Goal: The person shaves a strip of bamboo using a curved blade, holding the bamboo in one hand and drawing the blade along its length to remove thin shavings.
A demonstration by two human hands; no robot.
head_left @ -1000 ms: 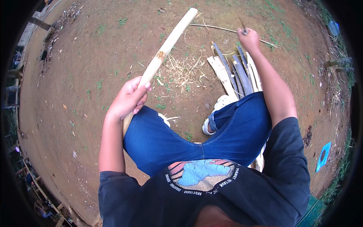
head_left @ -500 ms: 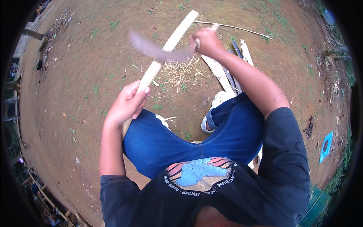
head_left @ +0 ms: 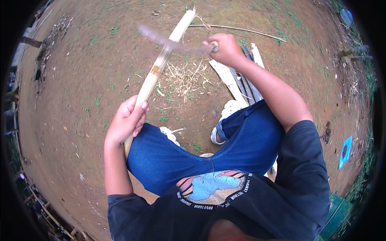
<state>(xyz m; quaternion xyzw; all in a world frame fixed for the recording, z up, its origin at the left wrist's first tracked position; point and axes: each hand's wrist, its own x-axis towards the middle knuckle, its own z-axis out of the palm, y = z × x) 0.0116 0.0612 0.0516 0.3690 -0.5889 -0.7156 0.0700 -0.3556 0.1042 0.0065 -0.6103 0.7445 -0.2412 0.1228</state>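
Note:
My left hand [head_left: 128, 119] is wrapped round the near part of a long, pale strip of split bamboo or wood [head_left: 149, 81]. The strip slants up and away to the right, with a brown patch about midway and loose fibres at its far end. In my right hand [head_left: 225, 49] is the handle of a machete-like knife. Its blade [head_left: 159, 38], smeared by motion, crosses over the strip's far half and points left. Whether the edge touches the strip I cannot tell.
Thin shavings [head_left: 185, 79] lie on the brown dirt ground beyond my feet. Several pale and dark slats [head_left: 229, 78] rest by my right shoe [head_left: 231, 109]. A thin stick [head_left: 237, 29] lies farther off. A blue packet [head_left: 345, 152] is on the ground at right.
The knife and my right hand have shifted slightly, the blade now higher up the strip. My left hand and the strip have moved a little left and nearer; the strip's brown patch now shows.

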